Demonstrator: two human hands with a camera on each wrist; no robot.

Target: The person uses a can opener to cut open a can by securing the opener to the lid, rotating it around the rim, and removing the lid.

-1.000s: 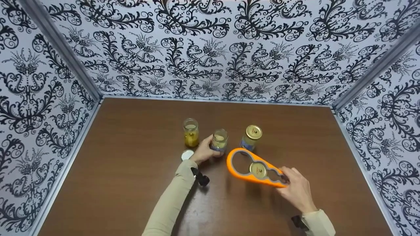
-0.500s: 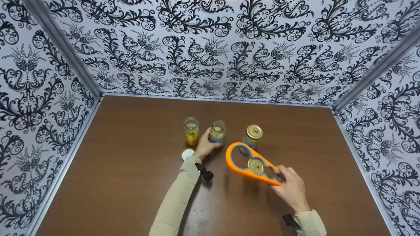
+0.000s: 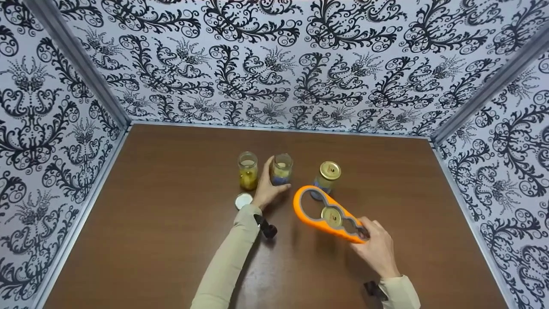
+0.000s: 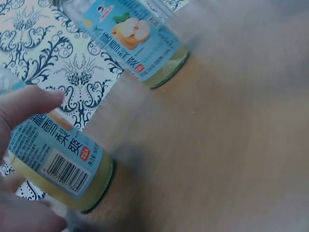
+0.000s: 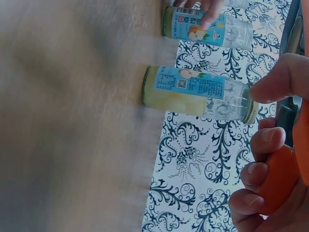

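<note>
My left hand is spread in a V around an open glass jar, its thumb extended in front. The jar stands on the table; its blue label shows a barcode in the left wrist view. My right hand grips an orange jar opener with grey-lined holes by its narrow end, held above the table. A gold lid shows inside the opener's middle hole. Behind the opener stands a jar with its gold lid on, seen whole in the right wrist view with pale fruit inside.
Left of my left hand stands another open jar with yellow contents. A lid lies white side up on the brown table near my left wrist. Patterned walls enclose the table at the back and sides.
My left hand has carried the open jar back toward the left jar and set it down, and its fingers have spread. My right hand with the opener has shifted slightly left.
</note>
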